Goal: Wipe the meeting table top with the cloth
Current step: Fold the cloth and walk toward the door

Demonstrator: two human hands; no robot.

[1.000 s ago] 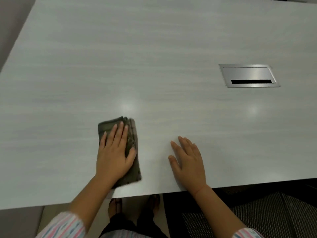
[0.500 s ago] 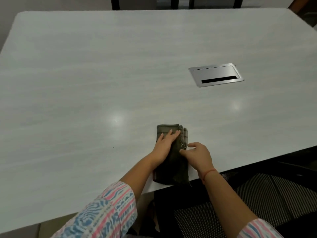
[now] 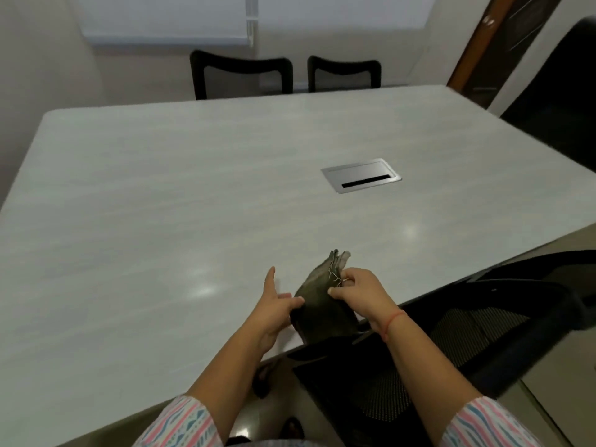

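Gripping a folded dark olive cloth (image 3: 322,306) with the right hand (image 3: 359,290), thumb and curled fingers pinched on its upper right edge. Held up off the meeting table (image 3: 154,204), on the near side of the cable hatch (image 3: 361,173) and slightly left of it, close above the table's near edge. Tilted, with one folded corner pointing up toward the cable hatch and the lower end hanging past the near edge.

Met at its left edge by the left hand (image 3: 274,309): fingertips against the fabric, one digit straight up and clear of it. Cannot tell whether pinched there or only touched. Brought close together, with only the cloth's width between.

Worn on the right wrist: a thin red thread (image 3: 395,320). Seen lower down: left sleeve (image 3: 180,424) and right sleeve (image 3: 490,424), both striped pink, blue and white.

Set flush in the pale wood-grain top: cable hatch, brushed metal, with a dark slot along its near side.

Parked beyond the cable hatch, at the far edge: left black chair (image 3: 242,71) and right black chair (image 3: 343,71), side by side. Standing to the near right of the cable hatch, against the near edge, just beside the right forearm: a black mesh chair (image 3: 467,324). Noted well beyond the cable hatch, on the back wall: a pale window blind (image 3: 167,17).
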